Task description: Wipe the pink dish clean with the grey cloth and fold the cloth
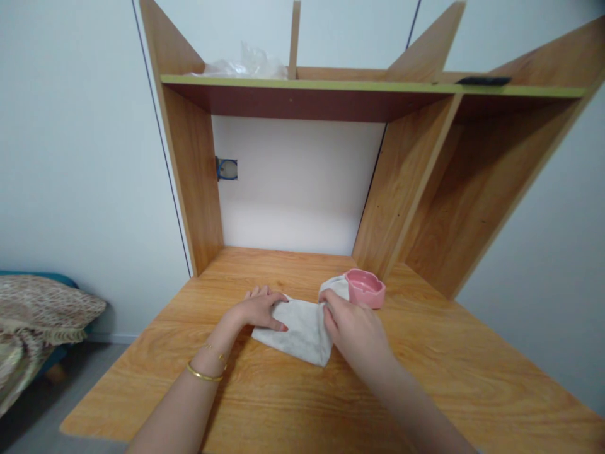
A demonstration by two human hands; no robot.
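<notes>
A pale grey cloth lies on the wooden desk, its right part folded and lifted. My left hand rests at the cloth's left end with fingers spread, its thumb and a fingertip on the fabric. The fingers of my right hand are closed on the raised right part of the cloth. Just beyond that hand stands a pink ashtray with a notched rim. Part of the cloth touches or overlaps the ashtray's left side; exactly how is hard to see.
Wooden shelving rises at the back of the desk. A clear plastic bag and a flat black object sit on the shelf. An open wall socket box shows wires. A patterned blanket covers furniture at left.
</notes>
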